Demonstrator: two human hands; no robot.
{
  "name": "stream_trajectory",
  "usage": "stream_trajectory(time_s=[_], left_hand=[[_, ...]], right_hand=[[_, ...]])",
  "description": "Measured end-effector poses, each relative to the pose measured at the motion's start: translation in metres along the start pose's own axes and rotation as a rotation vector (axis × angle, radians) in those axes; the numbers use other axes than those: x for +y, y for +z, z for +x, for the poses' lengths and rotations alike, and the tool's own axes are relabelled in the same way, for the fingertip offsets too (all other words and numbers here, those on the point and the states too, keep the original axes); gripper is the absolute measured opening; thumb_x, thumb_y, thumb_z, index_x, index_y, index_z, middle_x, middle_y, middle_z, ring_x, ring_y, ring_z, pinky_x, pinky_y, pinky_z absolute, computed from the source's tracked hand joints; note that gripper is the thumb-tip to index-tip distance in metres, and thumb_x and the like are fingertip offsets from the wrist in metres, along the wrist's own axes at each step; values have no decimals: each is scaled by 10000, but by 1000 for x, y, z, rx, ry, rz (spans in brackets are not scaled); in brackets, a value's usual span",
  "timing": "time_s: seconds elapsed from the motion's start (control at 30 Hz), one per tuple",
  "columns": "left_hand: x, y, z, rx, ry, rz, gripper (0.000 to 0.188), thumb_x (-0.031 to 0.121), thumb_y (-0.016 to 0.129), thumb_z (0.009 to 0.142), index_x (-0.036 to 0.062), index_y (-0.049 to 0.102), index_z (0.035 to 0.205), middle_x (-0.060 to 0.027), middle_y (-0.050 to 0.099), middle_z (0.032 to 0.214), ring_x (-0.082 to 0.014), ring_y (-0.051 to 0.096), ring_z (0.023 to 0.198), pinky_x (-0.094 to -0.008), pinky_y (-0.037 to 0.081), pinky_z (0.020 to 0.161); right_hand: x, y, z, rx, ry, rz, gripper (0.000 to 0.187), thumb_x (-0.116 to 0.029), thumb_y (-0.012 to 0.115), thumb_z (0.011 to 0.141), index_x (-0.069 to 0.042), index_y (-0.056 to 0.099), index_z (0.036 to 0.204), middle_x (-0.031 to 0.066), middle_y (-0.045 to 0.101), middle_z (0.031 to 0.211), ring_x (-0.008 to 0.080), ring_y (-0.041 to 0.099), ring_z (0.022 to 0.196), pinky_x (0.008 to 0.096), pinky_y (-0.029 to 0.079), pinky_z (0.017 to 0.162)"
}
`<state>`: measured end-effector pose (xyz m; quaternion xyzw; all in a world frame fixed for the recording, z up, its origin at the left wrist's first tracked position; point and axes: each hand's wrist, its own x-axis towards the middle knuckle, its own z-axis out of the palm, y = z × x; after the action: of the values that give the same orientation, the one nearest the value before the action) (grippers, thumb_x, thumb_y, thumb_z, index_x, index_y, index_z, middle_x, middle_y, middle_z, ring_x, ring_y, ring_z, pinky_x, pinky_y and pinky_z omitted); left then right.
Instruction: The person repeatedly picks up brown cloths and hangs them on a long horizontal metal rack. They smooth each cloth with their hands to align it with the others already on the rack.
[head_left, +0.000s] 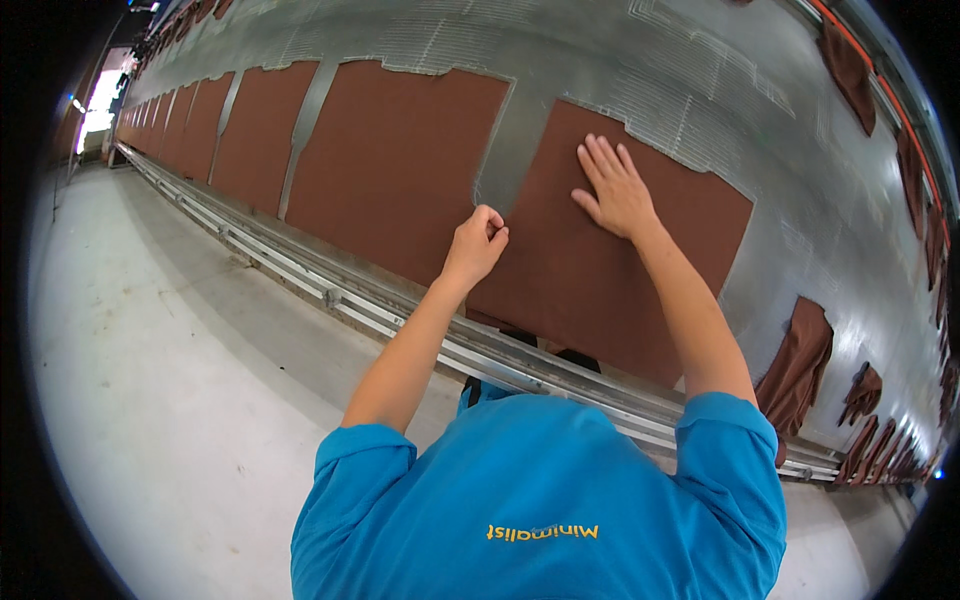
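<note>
My right hand [617, 195] lies flat on a brown fabric panel [620, 280], fingers stretched out, close to its upper edge. This panel rests on a long grey metal table [518, 140], and its lower part hangs over the near rail. Beside the panel's left edge, my left hand [478, 245] is closed with its fingers curled in a pinch. What it holds, if anything, is hidden by the fingers. A second brown panel [400, 165] lies flat to the left, with a strip of bare metal between the two.
More brown panels [258, 130] run in a row toward the far left. Crumpled brown fabric [797, 365] and a smaller piece [861, 393] lie to the right. A metal rail [350, 310] follows the table's near edge, above a pale floor [190, 400].
</note>
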<state>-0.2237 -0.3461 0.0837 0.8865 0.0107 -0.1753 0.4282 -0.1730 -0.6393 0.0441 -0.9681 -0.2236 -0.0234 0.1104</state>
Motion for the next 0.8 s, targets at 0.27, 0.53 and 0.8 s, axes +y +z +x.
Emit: stream_trajectory(time_s=[0.27, 0.53, 0.8], left_hand=[[-24, -5, -6, 89, -61, -105, 224, 117, 725, 938, 18, 602, 1098, -102, 718, 970, -175, 693, 836, -330, 565, 771], [11, 3, -41, 135, 120, -66, 373, 149, 734, 942, -2, 633, 1268, -133, 700, 1142, -214, 693, 976, -342, 577, 843], [-5, 63, -103, -73, 478, 449, 814, 465, 670, 971, 43, 355, 1591, -267, 288, 1647, -426, 299, 1516, -535, 270, 1224]], right_hand=[[-94, -3, 1, -90, -117, 224, 854, -518, 717, 858, 13, 468, 1478, 222, 411, 1595, 391, 330, 1515, 550, 211, 1258], [-204, 39, -129, -99, -334, 528, 706, -529, 568, 984, -54, 509, 1504, 202, 374, 1637, 340, 311, 1543, 518, 210, 1279], [-123, 2, -203, 90, 179, 119, 705, -500, 582, 985, -72, 484, 1537, 202, 356, 1651, 353, 306, 1544, 535, 183, 1277]])
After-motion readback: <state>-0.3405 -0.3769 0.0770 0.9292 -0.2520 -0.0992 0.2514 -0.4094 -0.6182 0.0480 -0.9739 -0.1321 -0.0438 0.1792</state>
